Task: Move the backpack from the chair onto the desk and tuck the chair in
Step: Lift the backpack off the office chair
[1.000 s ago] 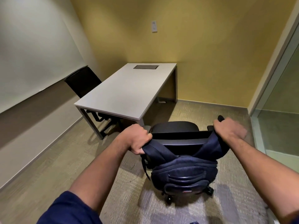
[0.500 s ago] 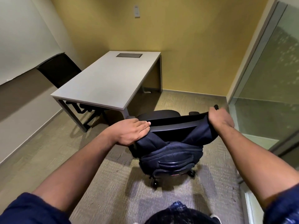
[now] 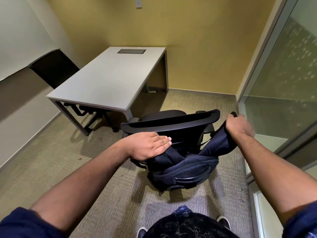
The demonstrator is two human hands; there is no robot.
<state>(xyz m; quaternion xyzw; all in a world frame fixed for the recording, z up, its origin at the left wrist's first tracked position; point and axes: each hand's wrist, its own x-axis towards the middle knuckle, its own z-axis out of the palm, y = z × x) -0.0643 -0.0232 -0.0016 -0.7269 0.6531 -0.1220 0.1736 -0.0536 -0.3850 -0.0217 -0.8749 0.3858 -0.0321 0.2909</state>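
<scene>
Your right hand [image 3: 239, 125] is fisted around a strap of the backpack [image 3: 185, 166], holding it up. Your left hand [image 3: 147, 146] lies flat with fingers together on the pack's other shoulder, gripping nothing that shows. The pack hangs between your hands, behind the chair [image 3: 171, 121] back; whether it is zipped you cannot tell. Beyond the chair stands the desk [image 3: 109, 78], its top bare apart from a dark inset panel [image 3: 131, 51]. Carpet [image 3: 51, 160] covers the floor; a second chair [image 3: 54, 69] sits at the desk's left.

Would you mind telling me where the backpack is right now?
In the head view the backpack hangs low and centre-right behind the chair's backrest, off the desk, with the right hand gripping its strap and the left hand on its top.
</scene>
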